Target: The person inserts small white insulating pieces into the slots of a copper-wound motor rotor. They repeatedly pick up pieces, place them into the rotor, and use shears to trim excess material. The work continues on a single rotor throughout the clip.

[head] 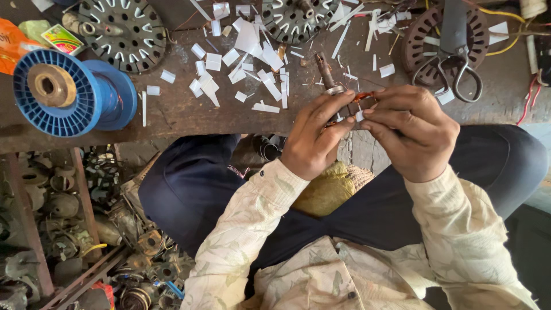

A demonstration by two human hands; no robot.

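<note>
My left hand [314,138] and my right hand [410,129] meet over the front edge of a worn wooden workbench [172,112]. Between them they grip a small motor armature [344,100] with a brown metal shaft pointing away from me and copper winding showing between the fingers. My right fingertips pinch a small white paper slip against the winding. Most of the armature's body is hidden by my fingers. Cream patterned sleeves cover both forearms, and dark trousers show below the bench.
A blue wire spool [72,92] lies at the bench's left. Many white paper strips [252,63] are scattered mid-bench. Round slotted stator cores [123,28] sit at the back. Scissors [453,69] rest on a rusty core at right. Scrap motor parts [74,229] fill the floor left.
</note>
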